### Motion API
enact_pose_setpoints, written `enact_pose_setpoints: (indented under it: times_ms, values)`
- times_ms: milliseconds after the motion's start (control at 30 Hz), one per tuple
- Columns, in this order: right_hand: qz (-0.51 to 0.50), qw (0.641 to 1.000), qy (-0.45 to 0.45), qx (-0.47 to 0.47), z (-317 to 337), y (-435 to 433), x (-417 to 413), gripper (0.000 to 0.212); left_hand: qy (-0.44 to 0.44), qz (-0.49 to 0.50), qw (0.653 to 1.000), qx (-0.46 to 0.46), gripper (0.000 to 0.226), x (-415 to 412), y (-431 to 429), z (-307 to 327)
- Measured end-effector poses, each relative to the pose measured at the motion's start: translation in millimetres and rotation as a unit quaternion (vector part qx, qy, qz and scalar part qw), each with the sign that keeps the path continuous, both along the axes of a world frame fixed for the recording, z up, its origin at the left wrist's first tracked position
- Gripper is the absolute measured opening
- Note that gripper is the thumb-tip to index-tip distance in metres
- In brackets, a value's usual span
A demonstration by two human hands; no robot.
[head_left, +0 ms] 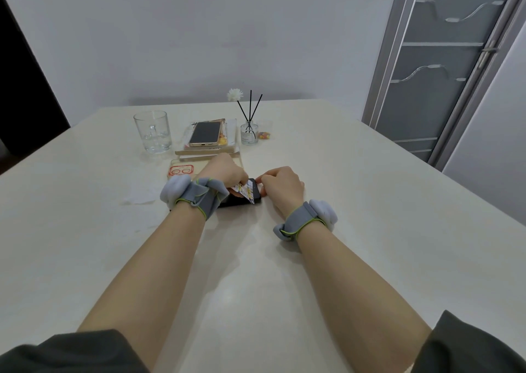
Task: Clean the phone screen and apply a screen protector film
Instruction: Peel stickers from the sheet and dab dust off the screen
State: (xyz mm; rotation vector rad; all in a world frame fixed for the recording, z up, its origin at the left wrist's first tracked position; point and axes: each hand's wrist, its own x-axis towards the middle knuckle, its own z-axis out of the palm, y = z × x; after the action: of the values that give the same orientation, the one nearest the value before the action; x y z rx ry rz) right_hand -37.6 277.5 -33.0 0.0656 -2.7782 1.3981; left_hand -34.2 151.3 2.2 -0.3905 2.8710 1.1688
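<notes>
A black phone (254, 194) lies flat on the white table (284, 273) in front of me. My left hand (225, 172) covers its left part and pinches a small printed card (245, 192) that stands tilted on the screen. My right hand (281, 186) sits at the phone's right end with curled fingers, fingertips touching its top right corner. Both wrists wear grey straps. Most of the phone is hidden under my left hand and wrist. No film is distinguishable on the screen.
Behind the hands lie a clear phone case (182, 170), a gold phone (205, 133) on stacked packaging, a glass mug (153, 131) and a reed diffuser bottle (249, 133). A white wipe (139, 197) lies to the left. A door stands at the right.
</notes>
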Motion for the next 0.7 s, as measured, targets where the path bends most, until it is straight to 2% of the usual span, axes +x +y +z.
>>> enact_pose_setpoints:
  times_ms: [33,100,167,233,400,467,567,700]
  values:
    - [0.001,1.000,0.000,0.001,0,0,0,0.031,0.002,-0.006,1.000,-0.002,0.020,0,3,-1]
    - [-0.001,1.000,0.002,-0.010,0,0,-1,0.032,0.021,-0.009,1.000,0.021,0.007,1,7,-2]
    - [-0.017,0.999,0.002,-0.045,-1,-1,-3,0.033,0.059,0.002,0.997,0.045,0.030,-3,7,-7]
    - [-0.033,0.994,-0.003,-0.106,-2,0,-6,0.038,0.111,0.028,0.991,0.072,0.038,-4,3,-8]
    - [0.020,0.966,-0.003,-0.258,14,5,-15,0.039,0.196,0.105,0.963,0.150,0.027,-4,-2,1]
    - [0.071,0.973,0.027,-0.219,22,2,-15,0.046,0.189,0.113,0.956,0.193,0.027,-4,-1,4]
    - [0.133,0.984,0.089,-0.076,30,-4,-9,0.052,0.163,0.101,0.937,0.292,0.024,-4,3,9]
    - [0.173,0.977,0.111,0.051,36,-7,0,0.041,0.124,0.046,0.895,0.427,0.042,4,12,20]
